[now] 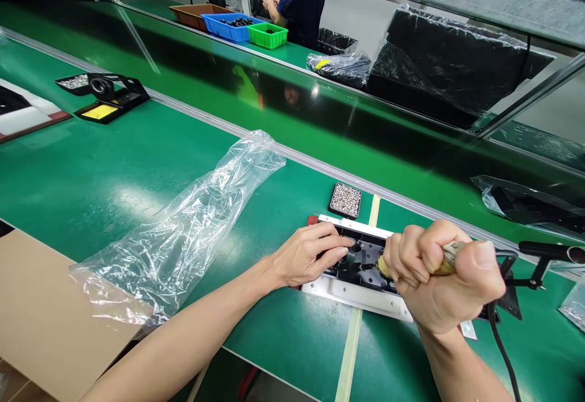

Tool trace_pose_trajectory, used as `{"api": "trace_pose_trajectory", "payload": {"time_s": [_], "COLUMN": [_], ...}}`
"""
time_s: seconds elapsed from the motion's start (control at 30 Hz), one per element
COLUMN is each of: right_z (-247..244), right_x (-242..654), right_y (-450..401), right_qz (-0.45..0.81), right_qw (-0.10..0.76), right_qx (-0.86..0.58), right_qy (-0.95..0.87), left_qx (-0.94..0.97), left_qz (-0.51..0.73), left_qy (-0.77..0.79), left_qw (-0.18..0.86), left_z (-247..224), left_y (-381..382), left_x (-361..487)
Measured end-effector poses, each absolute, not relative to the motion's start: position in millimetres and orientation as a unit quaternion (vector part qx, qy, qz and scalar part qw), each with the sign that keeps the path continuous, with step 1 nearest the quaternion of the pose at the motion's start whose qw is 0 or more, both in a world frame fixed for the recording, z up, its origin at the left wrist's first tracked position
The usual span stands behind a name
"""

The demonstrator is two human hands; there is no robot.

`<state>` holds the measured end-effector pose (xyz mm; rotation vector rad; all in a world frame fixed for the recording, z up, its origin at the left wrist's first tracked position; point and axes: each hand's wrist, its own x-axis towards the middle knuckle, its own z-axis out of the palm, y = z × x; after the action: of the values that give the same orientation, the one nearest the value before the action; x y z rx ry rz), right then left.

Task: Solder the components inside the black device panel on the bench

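My right hand [450, 283] is closed in a full fist around the handle of a corded tool [450, 257], thumb on top. The tool's tip is hidden behind my knuckles, so I cannot tell whether it touches the work. Its black cord [500, 341] runs down past my right wrist.

My left hand [311, 254] lies flat and narrow, fingers together, with the fingertips [342, 245] pressed onto the left end of the assembly [351, 289]. It grips nothing; it only bears down.

The assembly is 1 white tray-like frame with black parts inside. It lies on the green bench [91, 189] directly in front of me, between the 2 hands. Its long axis runs left to right, tilted slightly down toward the right. The left hand covers the left end; the right fist hangs over the right half and is the nearer hand to the open black centre.

Count of nearby items:
- 1 small black tray of screws [346, 200], just beyond the assembly, apart from it.
- 1 empty clear plastic bag [192, 231], to the left, near my left forearm.
- 1 tool stand [112, 94], far left, well apart.
- 3 bins [233, 26] across the bench: 1 brown, 1 blue, 1 green.
- 1 other person [301, 0] beyond those bins.
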<state>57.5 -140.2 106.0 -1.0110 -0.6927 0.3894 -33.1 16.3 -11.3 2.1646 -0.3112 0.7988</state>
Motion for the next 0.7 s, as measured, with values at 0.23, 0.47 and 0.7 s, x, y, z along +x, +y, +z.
{"api": "trace_pose_trajectory", "payload": {"time_s": [0.23, 0.47, 0.7], "right_z": [107.9, 108.9, 109.0], "right_x": [56.7, 56.8, 56.9], "right_y": [-140.8, -140.8, -140.7], "right_qz": [0.188, 0.185, 0.185], "right_qw": [0.798, 0.796, 0.794], "right_qx": [-0.466, -0.469, -0.471], "right_qy": [-0.333, -0.334, -0.336], "left_qx": [0.852, 0.854, 0.853], "left_qz": [0.314, 0.314, 0.311], "left_qy": [-0.120, -0.120, -0.119], "left_qw": [0.401, 0.398, 0.402], "left_z": [-10.8, -11.0, -10.9], "left_y": [15.6, 16.2, 16.0], "left_x": [-33.0, -32.6, -32.6]}}
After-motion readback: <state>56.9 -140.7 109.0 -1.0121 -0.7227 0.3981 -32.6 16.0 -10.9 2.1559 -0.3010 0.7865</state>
